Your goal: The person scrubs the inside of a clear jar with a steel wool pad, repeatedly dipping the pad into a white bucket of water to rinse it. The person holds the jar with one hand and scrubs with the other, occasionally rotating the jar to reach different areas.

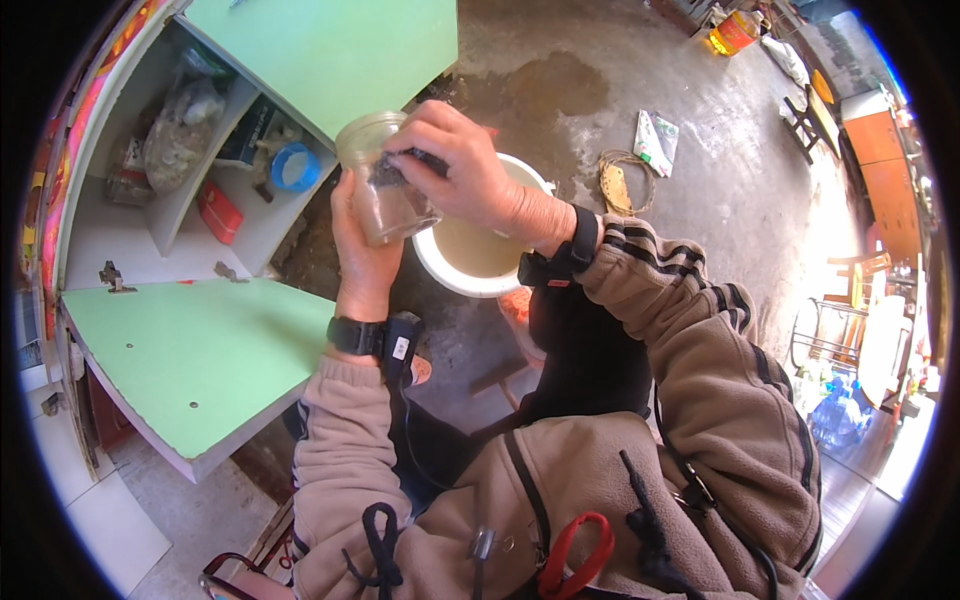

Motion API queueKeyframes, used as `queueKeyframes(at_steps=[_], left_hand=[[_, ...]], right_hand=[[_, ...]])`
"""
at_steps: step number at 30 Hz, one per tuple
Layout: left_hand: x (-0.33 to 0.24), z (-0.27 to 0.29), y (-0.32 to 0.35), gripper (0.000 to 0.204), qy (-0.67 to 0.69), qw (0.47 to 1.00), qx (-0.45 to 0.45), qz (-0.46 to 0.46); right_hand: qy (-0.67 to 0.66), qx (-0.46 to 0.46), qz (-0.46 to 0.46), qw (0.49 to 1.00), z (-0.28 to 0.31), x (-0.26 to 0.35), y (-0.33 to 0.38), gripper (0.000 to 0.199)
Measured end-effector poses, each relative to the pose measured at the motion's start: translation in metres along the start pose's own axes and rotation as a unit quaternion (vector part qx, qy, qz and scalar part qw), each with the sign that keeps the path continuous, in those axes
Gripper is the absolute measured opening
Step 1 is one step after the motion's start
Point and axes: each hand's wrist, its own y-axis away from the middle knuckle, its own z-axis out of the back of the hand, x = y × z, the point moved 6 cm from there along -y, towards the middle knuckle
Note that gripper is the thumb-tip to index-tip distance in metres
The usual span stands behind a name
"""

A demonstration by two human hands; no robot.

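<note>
A clear, empty-looking glass jar (378, 200) is tilted in front of me, above a white basin. My left hand (362, 240) is closed around its side from the left. My right hand (460, 165) pinches a small dark object (392, 172) against the jar's wall. The fingers hide most of that object, so its kind cannot be made out. Below my right wrist, the white basin (462, 285) contains cloudy, brownish water.
Left stands a cabinet with open light-green doors (200, 350); its shelves hold plastic bags (185, 135), a blue cup (294, 167) and a red packet (220, 212). Coiled wire (630, 185) and a plastic packet (655, 143) lie on the concrete floor (700, 240).
</note>
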Motion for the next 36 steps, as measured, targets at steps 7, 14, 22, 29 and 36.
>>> queueKeyframes(at_steps=[7,14,22,29,36], left_hand=[[0.006,0.004,-0.004,0.055,0.079,0.996,-0.004,0.044],[0.004,0.016,-0.005,0.058,0.034,0.995,-0.089,0.034],[-0.004,0.011,-0.008,0.058,0.027,0.999,-0.039,-0.003],[0.017,0.003,-0.001,0.052,-0.059,0.995,-0.044,0.072],[0.002,0.010,-0.007,0.053,-0.032,0.998,-0.052,0.007]], right_hand=[[-0.019,-0.032,-0.059,0.998,0.004,0.000,0.003,0.016],[0.003,0.046,-0.075,0.996,-0.006,-0.001,0.015,0.014],[-0.042,0.072,0.000,0.997,-0.010,0.015,0.024,0.016],[0.040,0.002,-0.012,0.999,0.001,-0.007,0.004,0.014],[0.007,0.081,0.011,0.997,-0.015,0.018,0.019,0.014]])
